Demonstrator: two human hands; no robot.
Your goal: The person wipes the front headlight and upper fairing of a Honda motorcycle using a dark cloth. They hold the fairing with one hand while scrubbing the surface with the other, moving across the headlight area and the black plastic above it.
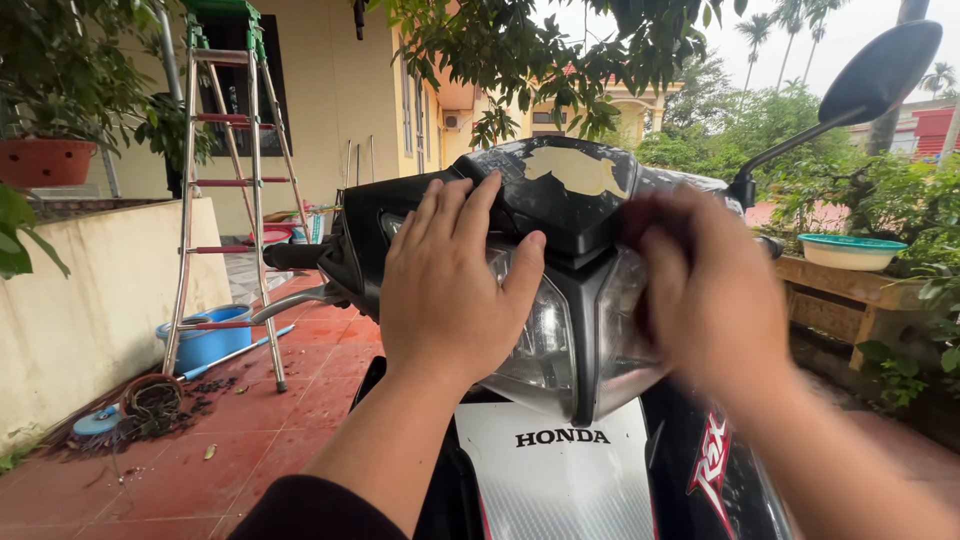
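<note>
A black motorbike stands facing me, its front cowl (570, 190) worn and peeling on top. My left hand (455, 285) lies flat, fingers spread, over the left side of the headlight (545, 345) and the cowl's edge. My right hand (710, 290) is blurred with motion and rests against the right side of the headlight housing; whether it holds anything I cannot tell. A white front panel (560, 480) sits below the lamp. The mirror (880, 70) rises on its stalk at the upper right.
An aluminium stepladder (235, 200) stands on the red tiled floor at the left, with a blue bucket (205, 340) and a mop beside it. A low wall (90, 300) bears potted plants. At the right a bench (850, 295) holds a white basin (850, 250).
</note>
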